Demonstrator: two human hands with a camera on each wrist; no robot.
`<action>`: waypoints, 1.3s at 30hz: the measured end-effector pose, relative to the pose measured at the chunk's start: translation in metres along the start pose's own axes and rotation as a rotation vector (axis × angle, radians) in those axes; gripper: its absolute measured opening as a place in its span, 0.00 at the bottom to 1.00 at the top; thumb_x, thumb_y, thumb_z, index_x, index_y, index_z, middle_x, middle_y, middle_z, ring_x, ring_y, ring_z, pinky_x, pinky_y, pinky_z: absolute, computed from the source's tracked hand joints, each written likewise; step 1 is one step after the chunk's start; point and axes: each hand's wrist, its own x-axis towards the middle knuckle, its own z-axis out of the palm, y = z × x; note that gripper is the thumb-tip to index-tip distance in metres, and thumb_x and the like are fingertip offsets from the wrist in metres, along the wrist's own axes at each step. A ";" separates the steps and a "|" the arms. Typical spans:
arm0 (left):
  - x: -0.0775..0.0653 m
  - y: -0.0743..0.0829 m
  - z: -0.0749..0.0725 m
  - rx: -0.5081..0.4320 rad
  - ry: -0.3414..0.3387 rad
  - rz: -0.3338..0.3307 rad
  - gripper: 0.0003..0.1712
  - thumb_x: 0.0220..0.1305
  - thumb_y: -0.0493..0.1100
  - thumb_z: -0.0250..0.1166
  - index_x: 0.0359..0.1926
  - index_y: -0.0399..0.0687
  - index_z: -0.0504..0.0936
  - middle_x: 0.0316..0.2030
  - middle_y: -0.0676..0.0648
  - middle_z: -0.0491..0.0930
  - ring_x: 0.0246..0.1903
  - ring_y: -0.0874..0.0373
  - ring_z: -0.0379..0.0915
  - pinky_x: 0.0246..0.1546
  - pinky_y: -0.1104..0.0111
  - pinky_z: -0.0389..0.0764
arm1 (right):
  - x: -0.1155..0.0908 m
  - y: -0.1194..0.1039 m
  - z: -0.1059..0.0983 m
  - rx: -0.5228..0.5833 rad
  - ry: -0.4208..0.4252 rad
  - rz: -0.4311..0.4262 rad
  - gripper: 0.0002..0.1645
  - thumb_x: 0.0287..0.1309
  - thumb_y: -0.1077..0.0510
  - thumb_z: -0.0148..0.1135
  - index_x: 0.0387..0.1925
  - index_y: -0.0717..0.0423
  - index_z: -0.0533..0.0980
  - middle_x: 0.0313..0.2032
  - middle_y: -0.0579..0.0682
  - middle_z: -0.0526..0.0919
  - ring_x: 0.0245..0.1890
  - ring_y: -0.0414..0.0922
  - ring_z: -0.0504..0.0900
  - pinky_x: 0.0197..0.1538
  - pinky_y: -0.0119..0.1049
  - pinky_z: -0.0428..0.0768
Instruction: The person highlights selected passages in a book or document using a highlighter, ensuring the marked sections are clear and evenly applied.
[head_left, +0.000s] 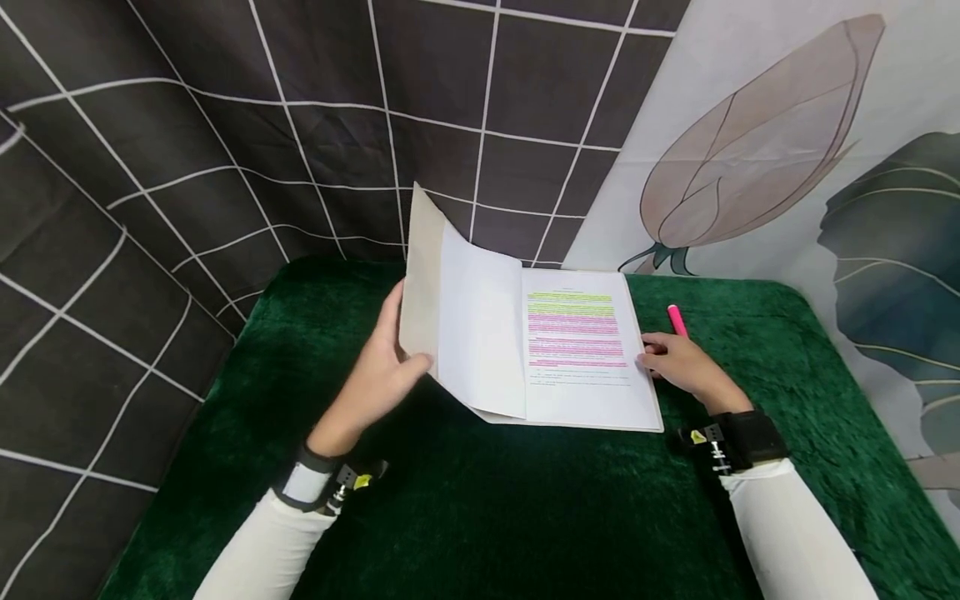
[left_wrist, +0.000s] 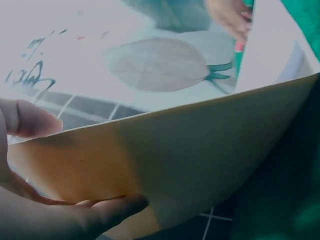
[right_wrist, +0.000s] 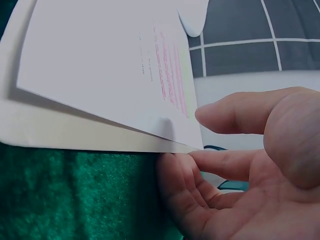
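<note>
A cream folder [head_left: 422, 275] lies spread on green cloth, its left cover raised and tilted up. My left hand [head_left: 386, 350] grips that cover's outer edge, thumb on the inner face and fingers behind. In the left wrist view the cover [left_wrist: 200, 145] bends in a curve between thumb and fingers. Inside, a blank white sheet [head_left: 480, 325] leans with the cover; a printed page [head_left: 577, 404] lies on the right, its text marked yellow and pink. My right hand [head_left: 686, 362] holds the folder's right edge, thumb over the page's margin and curled fingers at the edge.
A pink highlighter [head_left: 677, 320] lies just beyond my right hand. The green cloth [head_left: 525, 517] covers the table. Behind it stand a dark grid-patterned backdrop [head_left: 330, 142] and a white one with a flower print [head_left: 750, 150], close to the folder's far edge.
</note>
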 end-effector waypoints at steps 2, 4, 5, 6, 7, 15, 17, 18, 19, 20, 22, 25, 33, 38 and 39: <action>-0.001 -0.004 0.010 0.075 0.010 0.027 0.58 0.54 0.26 0.59 0.77 0.59 0.37 0.76 0.47 0.44 0.70 0.47 0.52 0.65 0.44 0.63 | 0.000 0.000 0.000 0.004 -0.002 -0.005 0.34 0.70 0.59 0.51 0.70 0.72 0.55 0.51 0.66 0.72 0.46 0.58 0.74 0.52 0.54 0.79; 0.000 -0.008 0.019 0.148 0.017 0.048 0.61 0.53 0.28 0.62 0.77 0.65 0.34 0.77 0.52 0.40 0.72 0.52 0.47 0.67 0.46 0.60 | -0.001 -0.001 0.000 0.002 -0.003 -0.010 0.34 0.70 0.59 0.52 0.70 0.72 0.56 0.50 0.66 0.72 0.46 0.58 0.74 0.52 0.55 0.79; 0.000 -0.010 0.023 0.176 0.018 0.059 0.63 0.53 0.30 0.63 0.77 0.67 0.33 0.78 0.55 0.38 0.73 0.55 0.44 0.68 0.46 0.59 | -0.001 -0.001 0.000 0.001 -0.003 -0.008 0.34 0.70 0.59 0.52 0.70 0.72 0.56 0.50 0.66 0.72 0.46 0.58 0.74 0.53 0.55 0.79; 0.002 -0.011 0.027 0.196 0.017 0.072 0.64 0.53 0.31 0.64 0.76 0.68 0.31 0.78 0.56 0.37 0.73 0.57 0.42 0.69 0.47 0.57 | -0.001 -0.001 0.000 0.001 -0.002 -0.008 0.34 0.69 0.59 0.52 0.70 0.72 0.56 0.50 0.66 0.72 0.46 0.58 0.74 0.53 0.55 0.79; 0.003 -0.012 0.031 0.210 0.015 0.082 0.65 0.53 0.32 0.65 0.76 0.69 0.30 0.78 0.58 0.36 0.73 0.58 0.42 0.69 0.47 0.58 | 0.000 -0.001 0.000 0.001 0.001 -0.005 0.34 0.69 0.59 0.52 0.70 0.72 0.56 0.50 0.65 0.72 0.46 0.58 0.74 0.53 0.55 0.79; 0.014 -0.019 0.061 0.261 -0.014 0.155 0.65 0.53 0.35 0.65 0.77 0.63 0.28 0.78 0.55 0.36 0.73 0.56 0.43 0.68 0.49 0.61 | 0.003 0.003 0.000 -0.042 0.017 -0.015 0.33 0.69 0.57 0.51 0.69 0.71 0.57 0.49 0.64 0.72 0.45 0.57 0.74 0.48 0.48 0.81; 0.015 -0.020 0.067 0.291 -0.024 0.177 0.64 0.53 0.36 0.65 0.77 0.59 0.28 0.78 0.54 0.36 0.74 0.57 0.39 0.70 0.49 0.55 | 0.004 0.003 0.000 -0.048 0.015 -0.022 0.33 0.69 0.57 0.51 0.69 0.71 0.58 0.48 0.64 0.72 0.45 0.57 0.74 0.47 0.48 0.81; 0.016 -0.020 0.070 0.305 -0.030 0.185 0.64 0.53 0.36 0.65 0.77 0.58 0.28 0.78 0.54 0.35 0.74 0.58 0.39 0.70 0.49 0.56 | 0.005 0.003 0.000 -0.050 0.013 -0.025 0.33 0.69 0.57 0.51 0.69 0.71 0.58 0.48 0.64 0.72 0.45 0.57 0.74 0.47 0.48 0.82; 0.016 -0.021 0.073 0.319 -0.034 0.193 0.64 0.53 0.36 0.65 0.77 0.57 0.29 0.78 0.53 0.34 0.74 0.57 0.38 0.70 0.48 0.56 | 0.005 0.003 0.000 -0.052 0.013 -0.026 0.33 0.69 0.57 0.51 0.68 0.71 0.58 0.48 0.64 0.73 0.44 0.56 0.74 0.47 0.48 0.82; 0.017 -0.021 0.075 0.331 -0.036 0.199 0.63 0.53 0.36 0.65 0.77 0.57 0.29 0.78 0.51 0.33 0.74 0.56 0.37 0.69 0.47 0.57 | 0.005 0.003 0.000 -0.055 0.014 -0.028 0.32 0.69 0.57 0.51 0.68 0.71 0.58 0.48 0.64 0.73 0.44 0.56 0.74 0.47 0.48 0.82; 0.018 -0.022 0.079 0.349 -0.044 0.200 0.62 0.53 0.37 0.64 0.77 0.58 0.30 0.78 0.50 0.29 0.74 0.53 0.36 0.68 0.46 0.60 | 0.005 0.003 0.000 -0.064 0.018 -0.029 0.32 0.69 0.57 0.51 0.68 0.71 0.59 0.48 0.64 0.73 0.43 0.56 0.75 0.45 0.46 0.82; 0.020 -0.025 0.085 0.349 -0.071 0.191 0.62 0.55 0.37 0.63 0.77 0.61 0.29 0.78 0.45 0.26 0.75 0.50 0.34 0.66 0.44 0.61 | 0.005 0.002 0.001 -0.081 0.027 -0.028 0.32 0.69 0.56 0.51 0.68 0.71 0.59 0.48 0.65 0.74 0.42 0.55 0.76 0.41 0.42 0.80; 0.024 -0.026 0.098 0.359 -0.086 0.198 0.61 0.56 0.36 0.62 0.76 0.59 0.26 0.78 0.45 0.32 0.73 0.52 0.41 0.62 0.48 0.69 | 0.008 0.002 0.002 -0.132 0.045 -0.028 0.32 0.68 0.56 0.52 0.66 0.71 0.61 0.47 0.64 0.75 0.38 0.54 0.75 0.36 0.38 0.76; 0.023 -0.026 0.103 0.390 -0.104 0.165 0.62 0.54 0.33 0.61 0.76 0.56 0.26 0.78 0.47 0.31 0.73 0.55 0.40 0.64 0.49 0.66 | 0.008 0.002 0.001 -0.125 0.035 -0.043 0.32 0.69 0.56 0.52 0.66 0.73 0.61 0.47 0.66 0.76 0.39 0.53 0.78 0.38 0.41 0.82; 0.023 -0.025 0.104 0.400 -0.109 0.169 0.62 0.54 0.33 0.61 0.76 0.55 0.26 0.78 0.46 0.31 0.73 0.55 0.40 0.65 0.49 0.66 | 0.007 0.002 0.001 -0.122 0.034 -0.049 0.32 0.69 0.56 0.52 0.66 0.73 0.61 0.48 0.66 0.76 0.39 0.53 0.78 0.39 0.42 0.83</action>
